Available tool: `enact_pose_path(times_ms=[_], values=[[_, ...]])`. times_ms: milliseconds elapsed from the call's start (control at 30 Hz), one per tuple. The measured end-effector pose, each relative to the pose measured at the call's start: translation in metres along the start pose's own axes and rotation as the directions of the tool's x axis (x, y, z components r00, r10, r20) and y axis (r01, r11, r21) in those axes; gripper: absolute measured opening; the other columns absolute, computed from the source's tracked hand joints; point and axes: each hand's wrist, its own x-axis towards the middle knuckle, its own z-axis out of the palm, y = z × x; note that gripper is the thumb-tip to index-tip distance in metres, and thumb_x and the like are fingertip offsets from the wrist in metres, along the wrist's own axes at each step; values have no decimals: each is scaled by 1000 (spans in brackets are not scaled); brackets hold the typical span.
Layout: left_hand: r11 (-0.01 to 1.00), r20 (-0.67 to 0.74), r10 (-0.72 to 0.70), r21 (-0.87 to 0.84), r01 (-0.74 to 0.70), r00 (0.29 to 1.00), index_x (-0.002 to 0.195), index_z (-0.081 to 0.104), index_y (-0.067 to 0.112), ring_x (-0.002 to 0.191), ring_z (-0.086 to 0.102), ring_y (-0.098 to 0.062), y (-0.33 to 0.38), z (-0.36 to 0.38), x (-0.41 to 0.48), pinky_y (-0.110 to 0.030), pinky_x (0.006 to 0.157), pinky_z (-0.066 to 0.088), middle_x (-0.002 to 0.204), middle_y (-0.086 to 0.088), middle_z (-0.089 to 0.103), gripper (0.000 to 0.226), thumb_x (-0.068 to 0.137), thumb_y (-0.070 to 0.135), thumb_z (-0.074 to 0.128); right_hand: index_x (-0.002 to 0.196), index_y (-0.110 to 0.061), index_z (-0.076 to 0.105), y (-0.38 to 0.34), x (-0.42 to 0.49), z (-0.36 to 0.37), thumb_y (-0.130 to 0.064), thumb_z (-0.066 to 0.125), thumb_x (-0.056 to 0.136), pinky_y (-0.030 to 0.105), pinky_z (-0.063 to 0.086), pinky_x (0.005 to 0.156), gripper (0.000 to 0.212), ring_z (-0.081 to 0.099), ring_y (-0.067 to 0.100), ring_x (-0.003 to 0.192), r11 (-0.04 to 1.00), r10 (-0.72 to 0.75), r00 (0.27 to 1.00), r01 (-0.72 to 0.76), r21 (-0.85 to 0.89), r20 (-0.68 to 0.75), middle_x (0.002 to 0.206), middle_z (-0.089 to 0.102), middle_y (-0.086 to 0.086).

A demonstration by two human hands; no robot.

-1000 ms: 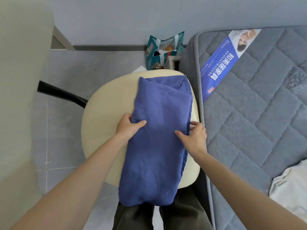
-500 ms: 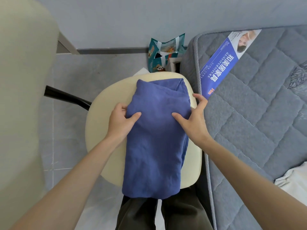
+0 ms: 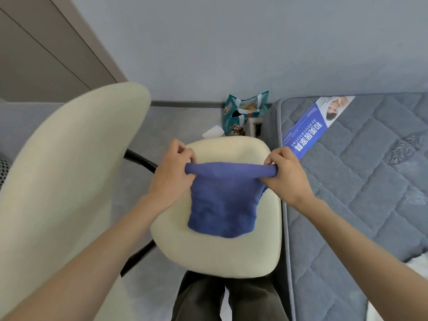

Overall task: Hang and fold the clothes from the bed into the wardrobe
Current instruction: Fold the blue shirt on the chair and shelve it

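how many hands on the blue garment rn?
2. The left hand grips the top left end of the blue garment; the right hand grips the top right end. The rest of it drapes onto the chair seat.

Lower right: white cloth (image 3: pixel 421 267) cut by frame edge. Top corners of blue garment (image 3: pixel 222 205) buried in left hand (image 3: pixel 171 172) and right hand (image 3: pixel 287 174). Teal bag (image 3: pixel 245 105) base hidden behind chair seat (image 3: pixel 208 251).

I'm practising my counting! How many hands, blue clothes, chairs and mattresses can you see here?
Hands: 2, the left hand and the right hand, each gripping the garment's top edge
Blue folded cloth garment: 1
Cream padded chair: 1
Grey quilted mattress: 1
Total: 5
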Motion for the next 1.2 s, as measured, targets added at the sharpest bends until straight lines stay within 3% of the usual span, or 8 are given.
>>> enact_pose_path(times_ms=[200, 367, 467, 567, 633, 767, 1000, 1200], values=[[974, -216, 195, -74, -215, 957, 102, 61, 0, 125, 47, -13, 27, -45, 16, -9, 95, 33, 97, -7, 59, 41, 70, -24, 49, 66, -32, 28, -46, 22, -46, 5, 53, 76, 37, 45, 59, 46, 60, 31, 76, 984, -136, 971, 155, 84, -194, 88, 69, -6], [981, -232, 175, -42, -190, 957, 128, 59, 5, 131, 44, -17, 32, -42, 2, -24, 90, 42, 78, 5, 40, 61, 74, -22, 51, 72, -36, 35, -46, 10, -51, 6, 54, 78, 38, 53, 70, 47, 63, 27, 104, 975, -213, 959, 222, 26, -187, 111, 69, -8], [980, -93, 201, 15, -200, 975, 129, 58, 3, 123, 53, -28, 22, -23, -16, -40, 94, 49, 73, 3, 38, 62, 72, -22, 51, 77, -22, 37, -23, -3, -33, 6, 52, 80, 39, 53, 78, 32, 60, 22, 113, 982, -187, 979, 188, 7, -81, 113, 69, -3], [987, 161, 159, -17, -158, 974, 111, 65, -3, 103, 59, -36, 10, 6, -40, -45, 93, 47, 69, -1, 40, 43, 73, -19, 51, 74, -28, 35, 8, -22, -6, 5, 50, 78, 38, 50, 66, 36, 61, 34, 88, 995, -89, 993, 91, -32, 80, 94, 70, 2], [993, 283, 88, -100, -62, 955, 75, 53, 7, 89, 59, -33, 4, 27, -59, -44, 90, 48, 67, -4, 41, 23, 76, -15, 49, 73, -30, 35, 25, -37, 10, 4, 50, 77, 37, 49, 63, 37, 61, 35, 82, 999, -16, 977, 24, -39, 211, 88, 69, 2], [949, 512, -171, -144, 280, 842, 64, 35, 19, 70, 54, -16, -15, 59, -86, -26, 63, 40, 63, 3, 48, 34, 81, 0, 57, 76, -24, 44, 47, -56, 30, -1, 56, 77, 33, 46, 58, 26, 54, 25, 66, 992, 129, 914, -121, -45, 384, 68, 59, -2], [562, 404, -620, -369, 740, 672, 91, 50, 15, 76, 54, -10, -33, 92, -80, -23, 59, 39, 83, 7, 56, 14, 88, 19, 63, 101, -19, 51, 54, -45, 57, -23, 66, 87, 28, 51, 62, 20, 62, 19, 77, 910, 280, 913, -351, 221, 295, 85, 65, 2], [303, 249, -784, -647, 700, 568, 129, 43, 11, 100, 54, -13, -37, 120, -69, -24, 79, 41, 119, 0, 57, 40, 95, 27, 57, 140, -23, 37, 52, -26, 101, -28, 60, 93, 25, 39, 89, 53, 48, 18, 118, 876, 392, 915, -402, 268, 90, 135, 50, -1]])
